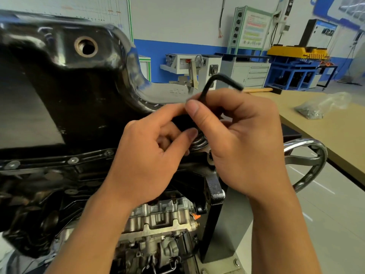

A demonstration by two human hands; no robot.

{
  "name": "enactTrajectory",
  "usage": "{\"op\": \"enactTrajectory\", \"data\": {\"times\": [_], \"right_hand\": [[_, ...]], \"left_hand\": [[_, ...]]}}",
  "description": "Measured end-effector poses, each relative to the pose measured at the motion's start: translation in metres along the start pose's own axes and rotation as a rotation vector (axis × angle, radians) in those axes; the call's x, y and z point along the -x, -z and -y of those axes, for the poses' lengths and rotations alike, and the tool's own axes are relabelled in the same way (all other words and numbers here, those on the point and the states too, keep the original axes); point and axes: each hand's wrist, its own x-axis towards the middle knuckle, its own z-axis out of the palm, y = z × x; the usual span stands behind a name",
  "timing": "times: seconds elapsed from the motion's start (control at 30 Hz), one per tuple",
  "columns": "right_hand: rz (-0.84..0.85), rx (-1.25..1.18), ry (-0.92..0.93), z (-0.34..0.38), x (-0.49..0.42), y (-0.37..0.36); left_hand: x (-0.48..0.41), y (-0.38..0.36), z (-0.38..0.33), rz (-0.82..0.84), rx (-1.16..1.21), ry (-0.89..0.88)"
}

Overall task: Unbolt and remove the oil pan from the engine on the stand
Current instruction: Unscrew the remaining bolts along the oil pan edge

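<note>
At the right end of the oil pan (65,91) flange, the right hand (243,143) pinches a black hex key (214,84) by its shank, its long arm running down out of sight — the left hand (150,161) curls closed beside it, steadying. The pan sits uppermost on the inverted engine (158,224), flange bolts (73,160) seated along the near edge. Unbolting looks underway; next, the key needs seating squarely before turning.

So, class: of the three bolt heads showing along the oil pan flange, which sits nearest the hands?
The rightmost flange bolt, just left of the left hand; the other two lie further left.
</note>
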Motion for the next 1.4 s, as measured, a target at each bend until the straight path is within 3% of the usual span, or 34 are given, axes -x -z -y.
{"op": "enactTrajectory", "data": {"times": [0.13,0.37,0.47,0.6,0.7,1.13,1.4], "right_hand": [[0.108,0.068,0.028,0.001,0.0,-0.001],[-0.03,-0.003,0.008,0.0,-0.001,-0.011],[-0.028,0.027,0.005,0.0,-0.001,-0.012],[0.022,0.077,-0.021,-0.002,-0.002,-0.009],[0.051,0.07,-0.032,-0.002,-0.001,-0.008],[-0.029,-0.039,-0.046,-0.004,-0.001,-0.013],[0.091,0.091,-0.079,-0.004,-0.001,-0.004]], "left_hand": [[-0.003,0.009,-0.001,0.036,0.023,-0.088],[-0.005,0.006,0.001,-0.141,-0.06,-0.057],[-0.002,0.01,0.002,-0.072,-0.079,0.017],[0.003,0.014,0.004,0.12,-0.292,0.094],[0.004,0.013,0.005,0.11,-0.333,0.089],[0.005,0.002,0.006,-0.099,-0.201,0.065],[0.0,0.003,0.001,0.1,0.031,-0.028]]}}
